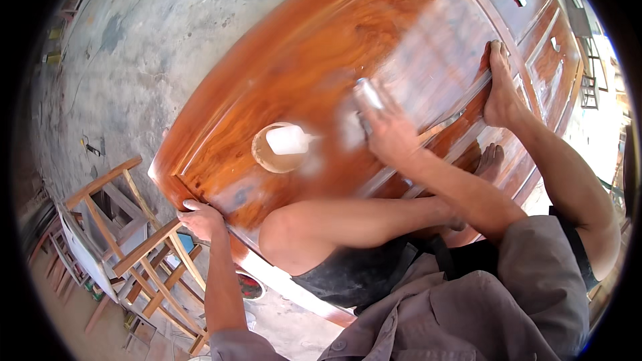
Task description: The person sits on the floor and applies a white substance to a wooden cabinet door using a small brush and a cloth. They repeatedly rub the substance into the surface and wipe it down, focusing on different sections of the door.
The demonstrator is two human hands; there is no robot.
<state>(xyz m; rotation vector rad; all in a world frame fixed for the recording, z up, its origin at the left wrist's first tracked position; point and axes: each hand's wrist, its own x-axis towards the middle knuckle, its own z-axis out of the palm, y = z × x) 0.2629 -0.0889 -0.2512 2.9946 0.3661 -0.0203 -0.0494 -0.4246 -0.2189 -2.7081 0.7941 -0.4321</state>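
A large glossy reddish-brown wooden panel (314, 47) with a raised curved border lies under me; I sit on it with bare legs and feet. My right hand (394, 137), smeared by motion, is closed around a small pale block with a silvery top (369, 93) and presses it to the panel's surface. White residue and a whitish haze surround it. To its left sits a round tan bowl (261, 150), a white flat piece (287, 140) lying across it. My left hand (202, 220) grips the panel's near-left corner, its fingers bent over the edge.
Wooden frames (144, 254), like stool or chair parts, stand at the left just below my left hand. A red-and-white round container (251, 285) is on the floor beside the panel. Stained grey concrete (134, 73) stretches beyond. Dark metal frames (588, 73) stand far right.
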